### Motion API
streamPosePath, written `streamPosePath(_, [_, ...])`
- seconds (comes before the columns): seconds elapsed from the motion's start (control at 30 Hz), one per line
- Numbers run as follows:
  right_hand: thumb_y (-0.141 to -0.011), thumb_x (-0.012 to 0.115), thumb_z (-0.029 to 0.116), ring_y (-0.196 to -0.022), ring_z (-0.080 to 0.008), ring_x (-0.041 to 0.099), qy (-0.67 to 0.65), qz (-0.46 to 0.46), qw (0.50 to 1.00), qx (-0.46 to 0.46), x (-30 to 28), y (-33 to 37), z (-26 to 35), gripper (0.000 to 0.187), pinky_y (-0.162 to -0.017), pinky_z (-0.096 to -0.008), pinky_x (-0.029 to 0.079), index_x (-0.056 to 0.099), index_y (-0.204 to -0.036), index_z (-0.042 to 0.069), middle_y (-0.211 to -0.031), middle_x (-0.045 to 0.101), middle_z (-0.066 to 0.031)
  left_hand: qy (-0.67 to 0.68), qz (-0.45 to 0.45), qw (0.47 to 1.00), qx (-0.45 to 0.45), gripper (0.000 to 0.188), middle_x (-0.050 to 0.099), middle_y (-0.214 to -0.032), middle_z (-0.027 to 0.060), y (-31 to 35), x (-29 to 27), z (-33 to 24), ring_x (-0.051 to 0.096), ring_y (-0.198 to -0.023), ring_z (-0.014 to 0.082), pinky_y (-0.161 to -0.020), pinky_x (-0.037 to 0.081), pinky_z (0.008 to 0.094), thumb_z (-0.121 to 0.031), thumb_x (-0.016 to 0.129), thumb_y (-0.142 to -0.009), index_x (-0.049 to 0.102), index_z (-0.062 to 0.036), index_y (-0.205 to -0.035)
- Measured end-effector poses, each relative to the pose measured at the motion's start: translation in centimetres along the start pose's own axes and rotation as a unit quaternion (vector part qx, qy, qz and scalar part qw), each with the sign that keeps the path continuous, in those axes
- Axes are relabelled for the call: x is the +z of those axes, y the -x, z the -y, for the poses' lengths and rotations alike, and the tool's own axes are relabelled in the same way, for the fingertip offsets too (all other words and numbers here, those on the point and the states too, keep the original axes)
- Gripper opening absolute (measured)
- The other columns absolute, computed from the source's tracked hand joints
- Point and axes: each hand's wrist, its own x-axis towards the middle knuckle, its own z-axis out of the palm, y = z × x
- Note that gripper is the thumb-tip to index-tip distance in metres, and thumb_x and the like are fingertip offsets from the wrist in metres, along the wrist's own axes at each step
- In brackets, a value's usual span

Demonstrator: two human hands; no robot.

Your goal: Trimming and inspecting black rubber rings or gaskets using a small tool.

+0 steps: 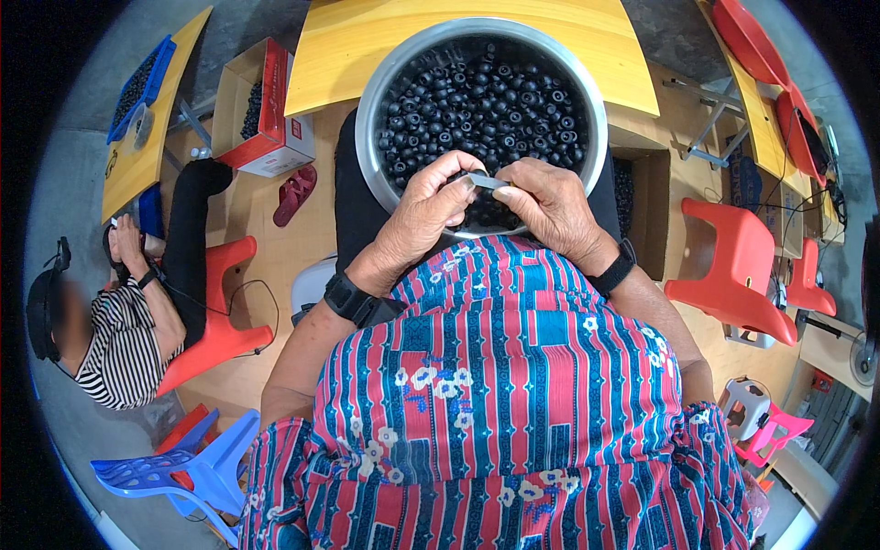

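Between my knees rests a wide metal bowl [368, 119] filled with small black round pieces [486, 115], many with a hole in the middle. Over its near side, my two hands meet at the fingertips. My right hand [550, 203] is closed, pinching a short flat grey metal blade [489, 181] between thumb and forefinger. The blade points left, toward my left thumb. My left hand [431, 197] is closed too, its thumb and forefinger gripping a small black piece [478, 172], mostly covered by the fingers.
A yellow wooden table [321, 50] stands just beyond the bowl. An open red-and-white carton [275, 137] with black pieces is at left, a brown carton [651, 197] at right. Another person [128, 339] sits far left. Red stools [729, 266] stand at right.
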Motion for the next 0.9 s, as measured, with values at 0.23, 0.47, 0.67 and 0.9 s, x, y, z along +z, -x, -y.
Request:
streamPosePath(0.23, [-0.095,0.057,0.023,-0.080,-0.0378,0.062,-0.034,-0.083,0.989,0.118,0.0,-0.4,-1.6,0.024,-0.071,-0.0403,0.048,0.063,-0.090,0.001,-0.084,0.063,-0.0181,0.012,-0.013,1.000,-0.012,0.020,0.043,-0.080,-0.0040,0.0,0.4,-0.1,0.034,-0.065,0.0023,-0.056,0.031,0.0170,-0.021,0.051,-0.101,0.054,-0.0046,-0.113])
streamPosePath(0.47, [-0.092,0.063,0.022,-0.085,-0.0285,0.066,-0.126,-0.064,0.987,0.077,0.1,-0.2,-0.9,0.025,-0.077,-0.0349,0.050,0.066,-0.101,-0.002,-0.090,0.067,-0.0168,0.013,-0.020,1.000,-0.001,0.018,0.043,-0.080,-0.0042,0.0,0.5,0.2,0.034,-0.064,0.0022,-0.055,0.031,0.0169,-0.019,0.051,-0.101,0.054,-0.0050,-0.111])
streamPosePath(0.67, [-0.084,0.071,0.012,-0.093,-0.0250,0.069,-0.155,-0.042,0.985,0.058,0.3,-0.3,0.7,0.030,-0.083,-0.0297,0.052,0.068,-0.113,0.001,-0.102,0.070,-0.0162,0.047,-0.019,0.999,-0.002,0.017,0.044,-0.080,-0.0036,-0.2,0.5,0.5,0.035,-0.064,0.0020,-0.054,0.033,0.0168,-0.019,0.048,-0.103,0.051,-0.0051,-0.113])
streamPosePath(0.9, [-0.076,0.075,0.010,-0.067,-0.0261,0.063,0.010,-0.083,0.996,-0.013,0.4,-0.3,0.5,0.034,-0.061,-0.0344,0.049,0.072,-0.110,0.014,-0.076,0.063,-0.0095,0.208,-0.019,0.977,-0.042,0.018,0.049,-0.085,-0.0018,-0.3,1.2,0.8,0.038,-0.064,0.0011,-0.051,0.032,0.0147,-0.018,0.050,-0.102,0.052,-0.0047,-0.114])
